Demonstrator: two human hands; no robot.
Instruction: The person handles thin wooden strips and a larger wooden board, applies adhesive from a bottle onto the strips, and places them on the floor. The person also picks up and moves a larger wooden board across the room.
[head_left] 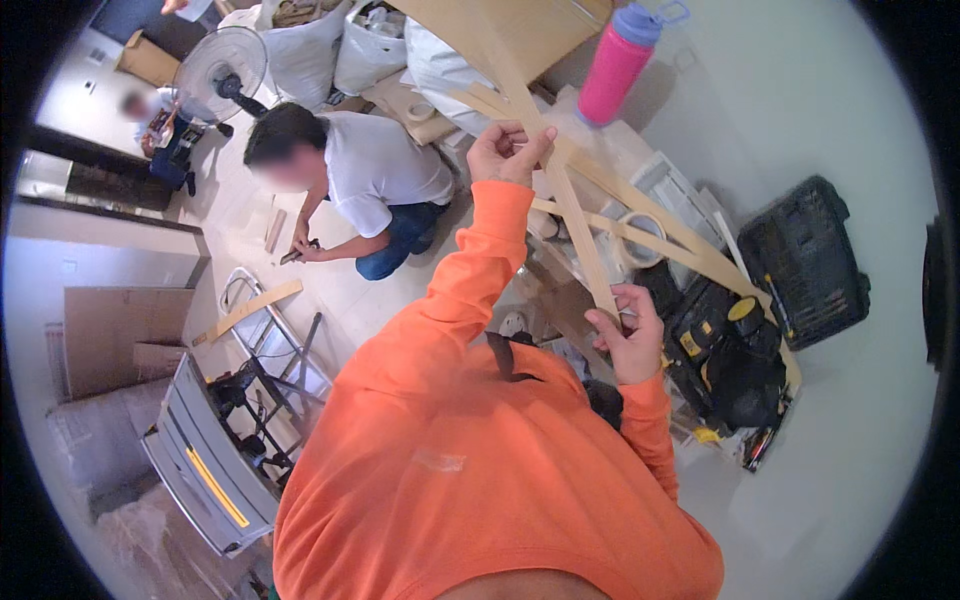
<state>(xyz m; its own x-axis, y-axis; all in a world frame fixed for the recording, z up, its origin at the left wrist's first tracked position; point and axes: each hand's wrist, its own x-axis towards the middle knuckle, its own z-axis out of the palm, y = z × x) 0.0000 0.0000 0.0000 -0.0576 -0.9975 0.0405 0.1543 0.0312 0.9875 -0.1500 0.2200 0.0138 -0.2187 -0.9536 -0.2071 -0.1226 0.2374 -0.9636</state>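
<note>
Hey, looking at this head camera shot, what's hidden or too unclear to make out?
- Wood strip, head view: its lower end is behind the right hand, and its top runs into other boards.
- Left hand: seen from the back, so its grip on the strip is unclear.
- Open tool case: contents too dark to tell.
- Co-worker's hands: the held tool is too small to identify.

A long, thin strip of pale wood [560,170] is held slanting between two grips: its upper part is pinched by the left hand [505,152], and its lower end sits in the right hand's [628,335] fingers.
</note>
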